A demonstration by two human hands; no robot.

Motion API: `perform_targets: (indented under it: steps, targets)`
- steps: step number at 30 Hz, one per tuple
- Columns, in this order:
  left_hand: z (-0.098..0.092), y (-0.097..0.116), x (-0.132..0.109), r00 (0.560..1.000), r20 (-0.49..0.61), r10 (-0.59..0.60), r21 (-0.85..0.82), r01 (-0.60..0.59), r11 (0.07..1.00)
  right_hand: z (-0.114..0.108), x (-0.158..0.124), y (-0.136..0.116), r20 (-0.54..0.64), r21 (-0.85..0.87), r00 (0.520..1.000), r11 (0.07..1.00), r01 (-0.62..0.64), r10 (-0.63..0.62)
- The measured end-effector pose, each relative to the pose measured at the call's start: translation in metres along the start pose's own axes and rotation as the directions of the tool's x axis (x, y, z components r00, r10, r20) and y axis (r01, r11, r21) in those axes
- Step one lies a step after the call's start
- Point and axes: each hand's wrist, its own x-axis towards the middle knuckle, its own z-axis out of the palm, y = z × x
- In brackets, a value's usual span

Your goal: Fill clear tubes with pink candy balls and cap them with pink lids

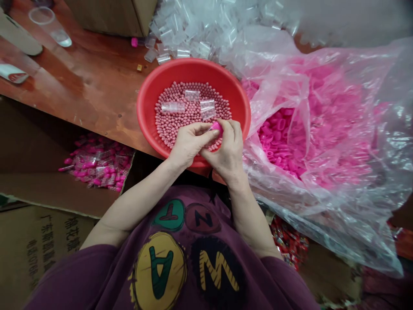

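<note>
The left hand [189, 144] and right hand [228, 150] meet over the near rim of a red basin [145, 116] of pink beads [180, 118], fingertips pinched on one small pink cap [217, 127]. Holding it square and low above the beads seems best.

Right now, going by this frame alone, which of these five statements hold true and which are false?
1. The left hand and the right hand meet over the red bowl. True.
2. The bowl holds blue balls. False: the beads are pink.
3. Both hands' fingers pinch a small pink cap. True.
4. A big sack lies left of the bowl. False: the plastic bag lies on its right.
5. Some clear tubes lie on the beads. True.
</note>
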Motion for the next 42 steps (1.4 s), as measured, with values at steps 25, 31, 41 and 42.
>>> perform_targets:
  steps: [25, 31, 41, 42]
  targets:
    - [-0.02, 0.064, -0.017, 0.977, -0.106, 0.185, 0.476, -0.113, 0.872, 0.034, 0.098, 0.055, 0.529, -0.376, 0.847, 0.909, 0.179, 0.052]
    - [-0.039, 0.05, 0.021, 0.97, -0.048, 0.237, 0.509, -0.181, 0.842, 0.022, 0.096, 0.052, 0.579, -0.158, 0.81, 0.988, 0.001, 0.091]
    - [-0.003, 0.014, 0.034, 0.982, 0.04, 0.183, 0.328, -0.186, 0.926, 0.013, 0.054, 0.017, 0.332, 0.437, 0.942, 0.877, -0.202, 0.051]
    - [-0.004, 0.016, 0.036, 0.978, 0.064, 0.2, 0.383, -0.209, 0.9, 0.01, 0.051, 0.017, 0.346, 0.458, 0.937, 0.863, -0.212, 0.046]
